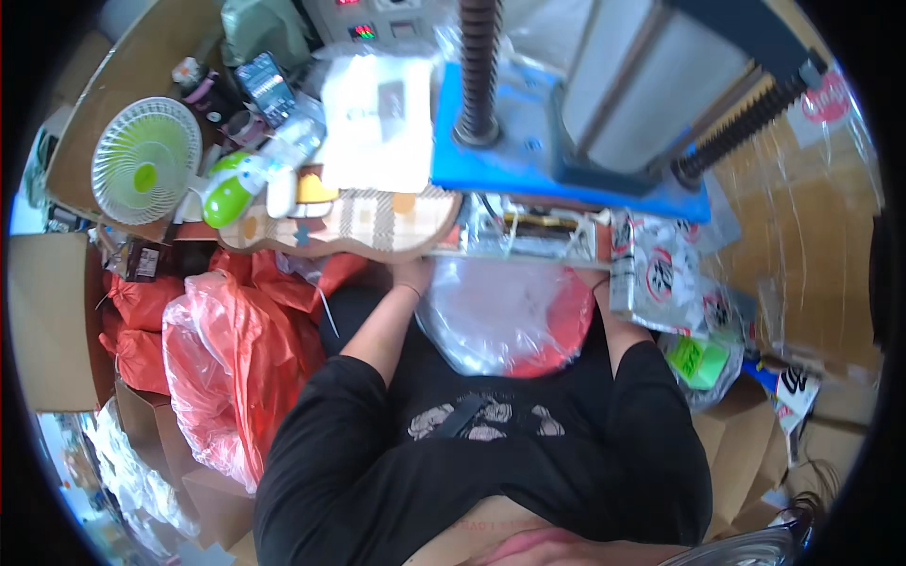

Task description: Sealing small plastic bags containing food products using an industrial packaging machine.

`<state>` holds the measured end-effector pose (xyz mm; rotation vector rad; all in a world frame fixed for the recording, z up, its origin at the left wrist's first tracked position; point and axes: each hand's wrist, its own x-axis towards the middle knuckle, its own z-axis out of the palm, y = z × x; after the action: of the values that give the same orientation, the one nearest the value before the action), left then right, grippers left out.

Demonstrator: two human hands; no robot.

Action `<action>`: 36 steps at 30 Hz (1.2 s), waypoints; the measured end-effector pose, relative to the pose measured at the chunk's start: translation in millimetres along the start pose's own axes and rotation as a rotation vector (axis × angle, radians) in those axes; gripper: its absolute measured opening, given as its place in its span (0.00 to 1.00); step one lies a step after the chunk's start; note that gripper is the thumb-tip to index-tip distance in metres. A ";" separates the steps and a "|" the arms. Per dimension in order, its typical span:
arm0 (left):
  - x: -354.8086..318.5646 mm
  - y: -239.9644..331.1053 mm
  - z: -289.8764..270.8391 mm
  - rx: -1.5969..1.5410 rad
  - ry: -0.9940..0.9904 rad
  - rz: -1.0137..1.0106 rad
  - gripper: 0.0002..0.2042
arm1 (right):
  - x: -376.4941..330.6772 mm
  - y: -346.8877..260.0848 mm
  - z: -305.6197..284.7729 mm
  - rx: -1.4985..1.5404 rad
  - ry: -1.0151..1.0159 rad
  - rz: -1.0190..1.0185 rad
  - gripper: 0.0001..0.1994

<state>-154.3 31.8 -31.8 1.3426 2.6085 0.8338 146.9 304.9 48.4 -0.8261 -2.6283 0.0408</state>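
A clear plastic bag point(491, 321) with something red inside hangs over my lap, its top edge stretched between my two hands. My left hand point(412, 274) grips the bag's upper left corner just under a plaid-covered board point(377, 222). At the upper right corner is my right hand point(593, 280), its fingers mostly hidden beneath the metal slot point(528, 236) of a blue press machine point(528, 156). The bag's mouth lies at that slot.
A small green-and-white fan point(144, 160), bottles and clutter crowd the table at the left. Red plastic bags point(226, 340) pile up by my left arm. Printed packets point(661, 278) and cardboard boxes point(746, 443) lie to the right. The machine's dark springs point(478, 66) rise ahead.
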 end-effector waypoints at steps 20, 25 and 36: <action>13.8 39.5 -3.4 0.446 -0.655 0.032 0.27 | 94.2 42.8 33.6 0.546 -0.307 0.430 0.19; 25.3 16.1 -35.5 0.586 -1.038 0.023 0.27 | -32.0 37.4 46.1 0.682 -0.564 0.686 0.19; -116.7 -10.8 33.2 1.001 -0.912 -0.033 0.28 | -197.5 -23.7 50.4 1.160 -0.623 1.355 0.18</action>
<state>-80.5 -49.7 -84.3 1.3050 2.1838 -1.0334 264.2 179.7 -64.2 -1.9380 -1.3249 2.0869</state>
